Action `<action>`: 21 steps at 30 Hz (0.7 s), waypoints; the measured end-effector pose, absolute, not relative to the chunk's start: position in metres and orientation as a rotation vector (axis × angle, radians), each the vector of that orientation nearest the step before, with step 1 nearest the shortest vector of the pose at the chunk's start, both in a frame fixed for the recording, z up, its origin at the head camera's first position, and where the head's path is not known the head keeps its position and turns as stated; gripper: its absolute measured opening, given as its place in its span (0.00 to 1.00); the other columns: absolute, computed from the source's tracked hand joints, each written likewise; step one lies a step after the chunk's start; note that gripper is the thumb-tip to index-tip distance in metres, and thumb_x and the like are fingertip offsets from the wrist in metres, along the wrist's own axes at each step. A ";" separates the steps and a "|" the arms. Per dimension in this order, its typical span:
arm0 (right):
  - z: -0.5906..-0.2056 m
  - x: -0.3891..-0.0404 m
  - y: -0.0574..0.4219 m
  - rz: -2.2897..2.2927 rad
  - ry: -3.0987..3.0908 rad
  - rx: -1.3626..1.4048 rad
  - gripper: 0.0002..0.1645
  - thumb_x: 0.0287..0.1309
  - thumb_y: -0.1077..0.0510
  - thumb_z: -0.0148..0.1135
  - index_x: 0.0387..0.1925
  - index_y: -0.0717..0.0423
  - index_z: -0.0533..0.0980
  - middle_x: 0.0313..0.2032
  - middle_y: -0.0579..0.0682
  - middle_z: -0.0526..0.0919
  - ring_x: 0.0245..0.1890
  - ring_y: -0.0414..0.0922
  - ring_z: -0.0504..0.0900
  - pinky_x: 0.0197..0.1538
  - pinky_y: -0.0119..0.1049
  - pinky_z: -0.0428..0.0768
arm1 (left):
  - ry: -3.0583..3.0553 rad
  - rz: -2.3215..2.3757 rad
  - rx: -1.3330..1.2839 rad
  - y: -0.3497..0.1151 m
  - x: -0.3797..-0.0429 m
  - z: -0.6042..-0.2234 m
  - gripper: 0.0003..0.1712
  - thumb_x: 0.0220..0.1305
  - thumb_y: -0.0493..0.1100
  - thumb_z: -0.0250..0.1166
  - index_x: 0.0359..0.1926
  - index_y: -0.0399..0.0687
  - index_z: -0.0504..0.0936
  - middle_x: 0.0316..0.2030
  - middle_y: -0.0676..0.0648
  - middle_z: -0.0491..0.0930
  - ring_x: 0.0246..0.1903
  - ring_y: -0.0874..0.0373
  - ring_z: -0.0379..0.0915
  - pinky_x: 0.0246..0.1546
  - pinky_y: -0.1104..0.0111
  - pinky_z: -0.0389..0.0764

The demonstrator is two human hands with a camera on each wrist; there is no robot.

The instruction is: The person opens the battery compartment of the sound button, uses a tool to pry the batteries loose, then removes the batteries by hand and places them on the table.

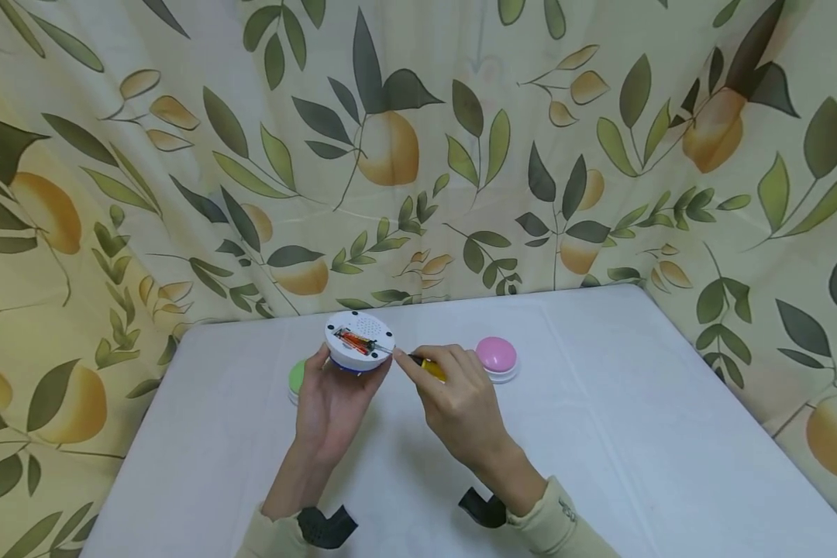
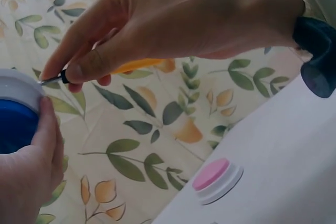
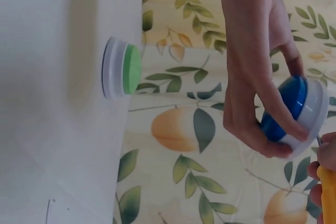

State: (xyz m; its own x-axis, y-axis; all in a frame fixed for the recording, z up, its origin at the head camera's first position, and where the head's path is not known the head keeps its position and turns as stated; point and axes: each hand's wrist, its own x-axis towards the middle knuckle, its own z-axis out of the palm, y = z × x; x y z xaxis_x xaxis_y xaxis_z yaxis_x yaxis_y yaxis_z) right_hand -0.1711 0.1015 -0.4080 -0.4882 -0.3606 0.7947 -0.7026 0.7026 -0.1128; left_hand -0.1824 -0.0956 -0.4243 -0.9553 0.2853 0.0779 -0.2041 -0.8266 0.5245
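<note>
My left hand (image 1: 331, 411) grips a round push button (image 1: 378, 328) with a white base and a blue dome (image 3: 289, 106). Its white underside is turned up, showing an uncovered battery compartment with orange-red batteries (image 1: 354, 341) inside. In my right hand (image 1: 460, 399) is a screwdriver with a yellow handle (image 2: 137, 65), pinched near the front of the handle. The thin metal shaft (image 2: 51, 80) reaches to the rim of the white base, by the end of the compartment. My right index fingertip lies close to that rim.
A pink-topped button (image 1: 497, 354) stands on the white-covered table (image 1: 635, 434) behind my right hand. A green-topped button (image 3: 132, 69) stands on the left, partly hidden by my left hand in the head view. A fruit-patterned curtain (image 1: 418, 232) hangs behind the table.
</note>
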 end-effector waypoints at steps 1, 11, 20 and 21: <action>-0.408 -0.171 0.101 0.553 -2.120 0.810 0.29 0.52 0.67 0.79 0.57 0.48 0.86 0.45 0.53 0.87 0.45 0.49 0.84 0.43 0.40 0.83 | 0.776 2.760 0.233 -0.095 -0.182 -0.425 0.36 0.83 0.55 0.40 0.83 0.61 0.37 0.80 0.44 0.45 0.82 0.42 0.44 0.73 0.60 0.73; -0.406 -0.174 0.104 0.583 -2.119 0.854 0.27 0.55 0.68 0.76 0.56 0.48 0.86 0.45 0.52 0.87 0.43 0.48 0.83 0.42 0.40 0.81 | 0.712 2.723 0.240 -0.089 -0.182 -0.428 0.35 0.83 0.54 0.38 0.83 0.59 0.38 0.81 0.44 0.44 0.81 0.43 0.44 0.72 0.58 0.74; -0.393 -0.172 0.116 0.586 -2.159 0.910 0.22 0.58 0.68 0.73 0.52 0.49 0.88 0.42 0.49 0.86 0.39 0.46 0.83 0.39 0.37 0.81 | 0.509 2.717 0.156 -0.086 -0.182 -0.430 0.37 0.82 0.56 0.41 0.83 0.57 0.39 0.81 0.43 0.45 0.81 0.46 0.45 0.74 0.59 0.72; -0.391 -0.172 0.117 0.581 -2.167 0.917 0.22 0.57 0.68 0.73 0.52 0.48 0.88 0.42 0.49 0.86 0.39 0.46 0.82 0.39 0.37 0.81 | 0.496 2.718 0.147 -0.086 -0.182 -0.430 0.37 0.82 0.57 0.42 0.83 0.57 0.39 0.81 0.43 0.45 0.81 0.46 0.45 0.74 0.59 0.72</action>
